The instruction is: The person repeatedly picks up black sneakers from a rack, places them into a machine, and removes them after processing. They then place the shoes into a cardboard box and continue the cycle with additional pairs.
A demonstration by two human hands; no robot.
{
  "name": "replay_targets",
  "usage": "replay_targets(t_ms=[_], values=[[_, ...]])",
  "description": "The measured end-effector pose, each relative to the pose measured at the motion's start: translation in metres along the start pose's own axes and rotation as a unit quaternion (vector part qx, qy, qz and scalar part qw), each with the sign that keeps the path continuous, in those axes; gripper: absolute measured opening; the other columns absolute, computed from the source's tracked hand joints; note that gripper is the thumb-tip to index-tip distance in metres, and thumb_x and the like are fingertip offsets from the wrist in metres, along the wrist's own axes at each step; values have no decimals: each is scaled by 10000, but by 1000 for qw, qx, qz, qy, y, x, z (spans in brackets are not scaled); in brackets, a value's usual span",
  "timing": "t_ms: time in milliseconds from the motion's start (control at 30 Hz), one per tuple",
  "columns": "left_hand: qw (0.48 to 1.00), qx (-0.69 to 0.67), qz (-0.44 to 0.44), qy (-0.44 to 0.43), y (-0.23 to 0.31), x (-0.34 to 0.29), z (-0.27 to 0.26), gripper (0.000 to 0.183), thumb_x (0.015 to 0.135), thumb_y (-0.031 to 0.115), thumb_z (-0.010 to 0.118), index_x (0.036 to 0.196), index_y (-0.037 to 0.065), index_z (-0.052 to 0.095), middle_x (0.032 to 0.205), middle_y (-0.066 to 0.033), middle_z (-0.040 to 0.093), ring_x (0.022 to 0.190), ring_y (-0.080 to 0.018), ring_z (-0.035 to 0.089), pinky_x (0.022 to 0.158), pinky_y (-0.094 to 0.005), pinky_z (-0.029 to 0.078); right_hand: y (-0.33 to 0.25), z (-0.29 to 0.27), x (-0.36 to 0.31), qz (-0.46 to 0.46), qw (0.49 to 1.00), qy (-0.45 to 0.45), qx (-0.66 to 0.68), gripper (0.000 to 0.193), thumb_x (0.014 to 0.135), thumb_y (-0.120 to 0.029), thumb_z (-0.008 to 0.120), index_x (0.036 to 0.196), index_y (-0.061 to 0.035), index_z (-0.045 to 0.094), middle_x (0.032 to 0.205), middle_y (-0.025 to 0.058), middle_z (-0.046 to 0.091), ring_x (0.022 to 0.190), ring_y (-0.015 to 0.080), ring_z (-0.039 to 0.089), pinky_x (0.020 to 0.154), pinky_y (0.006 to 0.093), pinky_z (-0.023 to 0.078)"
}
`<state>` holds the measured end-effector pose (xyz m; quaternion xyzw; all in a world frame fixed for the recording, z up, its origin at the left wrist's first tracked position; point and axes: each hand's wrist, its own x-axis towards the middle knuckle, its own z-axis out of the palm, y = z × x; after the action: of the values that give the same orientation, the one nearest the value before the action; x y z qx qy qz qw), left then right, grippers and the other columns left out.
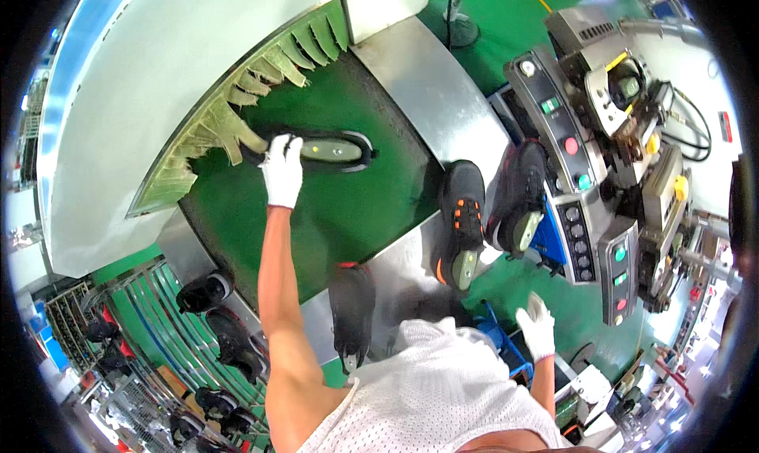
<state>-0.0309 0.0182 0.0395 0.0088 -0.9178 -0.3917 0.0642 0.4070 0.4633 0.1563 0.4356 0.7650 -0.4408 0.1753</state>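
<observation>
My left hand (282,168), in a white glove, reaches forward over a green conveyor belt. Its fingers grip a dark shoe (357,150) that has a pale green shoe last in its opening; the toe end lies at a fringed curtain (237,97). My right hand (537,328), gloved too, hangs at my right side with its fingers stretched out and nothing in it. Between the hands, a black shoe with orange lace loops (463,204) rests on the metal ledge. Beside it is another black shoe (522,192), also on a last. A dark shoe (352,307) sits near my body.
A large pale machine housing (158,73) arches over the belt's far left. Control panels with coloured buttons (555,121) and a press-like machine (624,97) stand at the right. At the lower left, several dark shoes (237,342) are by a metal rack (158,311).
</observation>
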Motion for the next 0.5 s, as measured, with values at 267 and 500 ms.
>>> replay_targets(t_ms=[267, 500], values=[[971, 40, 236, -20, 126, -154, -24, 236, 893, 215, 745, 1038, 41, 681, 931, -145, 720, 802, -338, 693, 732, -410, 550, -246, 77, -2, -439, 872, -140, -164, 793, 761, -458, 790, 1279, 89, 542, 1248, 313, 595, 1098, 411, 647, 931, 418, 532], [937, -4, 293, -190, 290, -191, 5, 108, 929, 169, 665, 962, 81, 718, 905, -131, 732, 794, -302, 706, 706, -382, 546, -183, 94, 61, -577, 810, -64, -80, 397, 766, -361, 743, 901, 3, 659, 862, 244, 670, 813, 392, 682, 755, 458, 554]])
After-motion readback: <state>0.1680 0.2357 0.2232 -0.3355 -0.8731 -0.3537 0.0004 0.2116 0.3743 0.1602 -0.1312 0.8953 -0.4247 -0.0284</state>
